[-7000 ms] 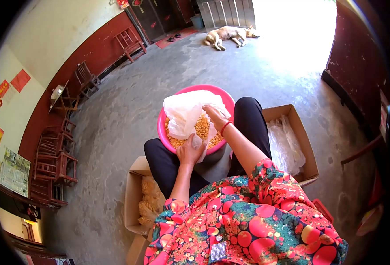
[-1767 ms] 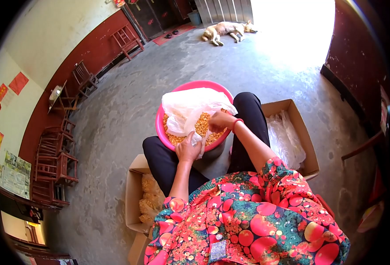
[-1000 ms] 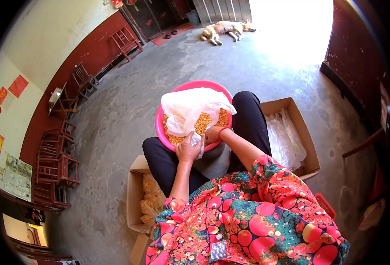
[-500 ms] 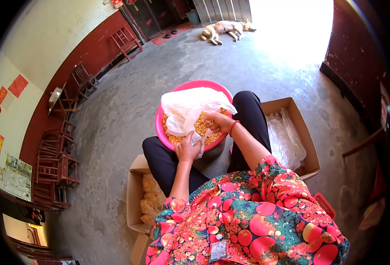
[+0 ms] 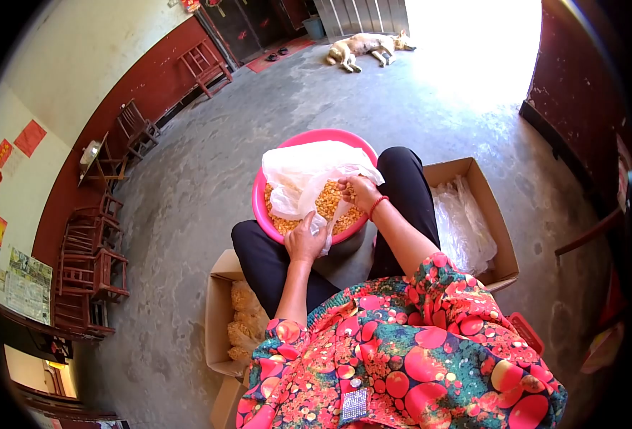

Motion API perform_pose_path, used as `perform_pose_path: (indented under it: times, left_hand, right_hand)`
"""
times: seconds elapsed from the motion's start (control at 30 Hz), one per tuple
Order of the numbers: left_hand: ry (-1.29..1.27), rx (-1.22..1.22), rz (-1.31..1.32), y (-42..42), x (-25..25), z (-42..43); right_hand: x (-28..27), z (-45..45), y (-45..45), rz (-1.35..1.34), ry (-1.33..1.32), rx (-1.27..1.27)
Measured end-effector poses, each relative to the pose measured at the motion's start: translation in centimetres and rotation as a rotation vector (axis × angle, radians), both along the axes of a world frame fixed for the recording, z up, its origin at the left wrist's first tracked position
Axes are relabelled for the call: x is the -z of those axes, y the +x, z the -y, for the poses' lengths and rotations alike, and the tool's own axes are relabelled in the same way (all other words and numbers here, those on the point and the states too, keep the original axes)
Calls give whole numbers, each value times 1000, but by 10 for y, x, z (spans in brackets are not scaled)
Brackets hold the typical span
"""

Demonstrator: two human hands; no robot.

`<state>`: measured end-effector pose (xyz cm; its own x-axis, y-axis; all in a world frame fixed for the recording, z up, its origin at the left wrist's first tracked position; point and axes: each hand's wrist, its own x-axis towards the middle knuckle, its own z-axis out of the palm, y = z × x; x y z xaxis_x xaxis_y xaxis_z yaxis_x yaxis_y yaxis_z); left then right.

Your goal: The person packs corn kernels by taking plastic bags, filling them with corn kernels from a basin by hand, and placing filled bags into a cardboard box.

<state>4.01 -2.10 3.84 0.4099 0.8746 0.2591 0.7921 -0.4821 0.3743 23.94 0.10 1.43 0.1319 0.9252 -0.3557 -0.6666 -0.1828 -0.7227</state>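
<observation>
A pink basin [image 5: 261, 207] between my knees holds loose yellow-orange kernels [image 5: 329, 199], with a white plastic sheet or bag [image 5: 309, 163] lying over its far part. My left hand [image 5: 306, 240] is closed on a thin clear plastic bag [image 5: 319, 226] at the basin's near rim. Above the right side of the kernels, my right hand [image 5: 359, 193] has its fingers curled by the edge of the plastic; whether anything is pinched in them is too small to make out. A red band circles my right wrist.
An open cardboard box [image 5: 505, 247] at the right holds clear plastic bags [image 5: 462, 225]. Another box [image 5: 217, 314] at the left holds filled bags [image 5: 246, 322]. A dog [image 5: 362, 48] lies on the floor ahead. Wooden chairs [image 5: 109, 275] line the left wall.
My right hand dipped low into the kernels at the basin's near right side, then rose and moved up to the plastic's edge. My left hand has kept its grip on the bag.
</observation>
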Motion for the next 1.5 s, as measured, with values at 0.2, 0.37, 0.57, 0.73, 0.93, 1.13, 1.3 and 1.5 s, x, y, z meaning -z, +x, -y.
perform_pose_path:
  times: [0.2,0.37,0.57,0.73,0.93,1.13,1.3,1.5]
  left_hand:
    - [11,4,13,0,0,0]
    - [33,9,50,-2,6,-3]
    - [28,14,39,-1,5,-2]
    - [-8,2,-5,0,1,0]
    - [41,6,24,-1,7,-3]
    - [0,5,1,0,1,0]
    - [-8,1,-5,-1,1,0]
    - [-8,2,-5,0,1,0]
  right_hand:
    - [-27,1,-7,149,141,207]
    - [-30,-1,-3,426,146,141]
    - [-31,7,9,647,-57,-173]
    - [-6,4,-9,1853,152,-816]
    - [8,6,-18,1929,-25,-816]
    - [14,-3,-19,1900,254,-1056]
    - [10,1,-20,1785,248,-1075]
    - [7,3,-19,1709,271,-1060]
